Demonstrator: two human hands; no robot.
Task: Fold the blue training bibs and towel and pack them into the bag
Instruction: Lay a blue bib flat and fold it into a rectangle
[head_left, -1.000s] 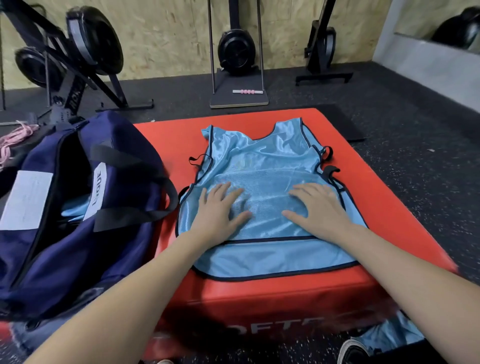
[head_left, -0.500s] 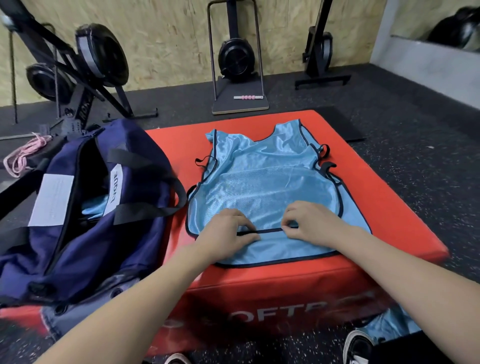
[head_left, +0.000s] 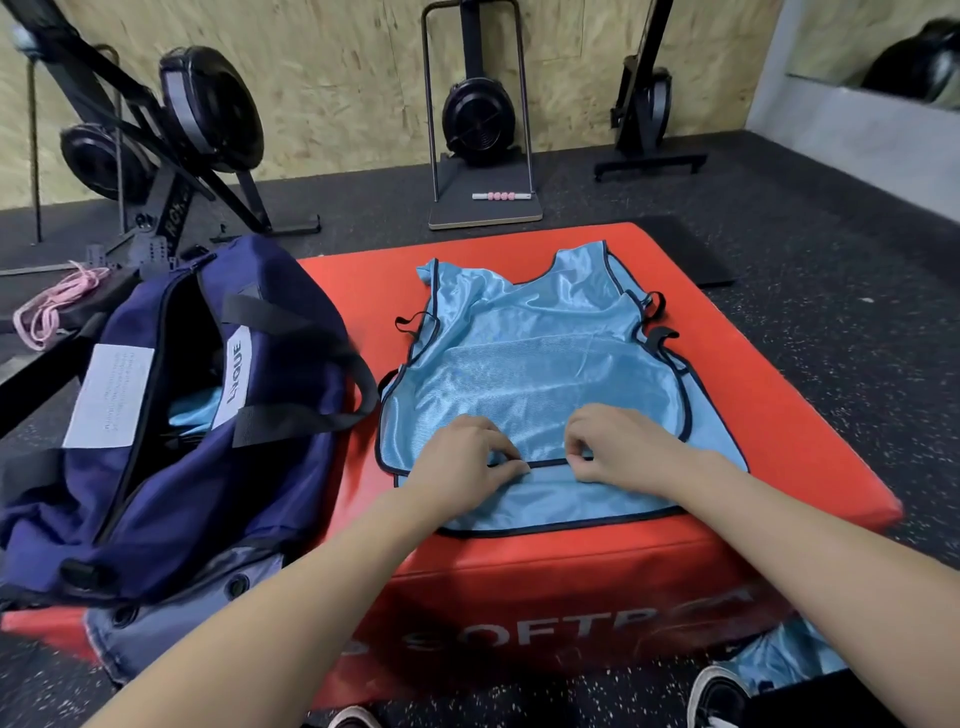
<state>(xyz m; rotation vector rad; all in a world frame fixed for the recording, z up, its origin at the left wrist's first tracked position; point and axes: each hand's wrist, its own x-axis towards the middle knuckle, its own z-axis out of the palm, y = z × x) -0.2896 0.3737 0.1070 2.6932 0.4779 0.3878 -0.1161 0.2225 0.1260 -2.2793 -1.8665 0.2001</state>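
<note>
Room: gym floor (head_left: 831, 322) of dark speckled rubber, backed by a chipboard wall (head_left: 337, 78); black fan-wheel machines (head_left: 208, 104) stand along it.
Surface: red padded box (head_left: 779, 447) with smooth vinyl skin and rounded edges, white lettering on its front face.
Bib: light blue bib (head_left: 524, 364) lies flat on the box top, neck end away from the person; shiny satin-like cloth with a finer mesh-looking band across the middle, thin dark piping along every edge, small black loops at both sides.
Left hand: left hand (head_left: 462, 462) has its fingers curled, its grip pinching the dark-piped hem of the bib's upper layer.
Right hand: right hand (head_left: 618, 441) likewise curled, thumb and fingertips clamped on the same hem just beside the left hand.
Lower layer: a second blue layer shows under the pinched hem, reaching toward the box's near edge.
Bag: navy fabric bag (head_left: 171, 467) sits at the left of the box, soft and slumped, zip mouth gaping, black webbing handles draped over it, two white labels; blue cloth shows inside.
Floor items: pink cord (head_left: 57, 306) coiled by the bag; more blue cloth (head_left: 779, 660) on the floor below the box's front.
</note>
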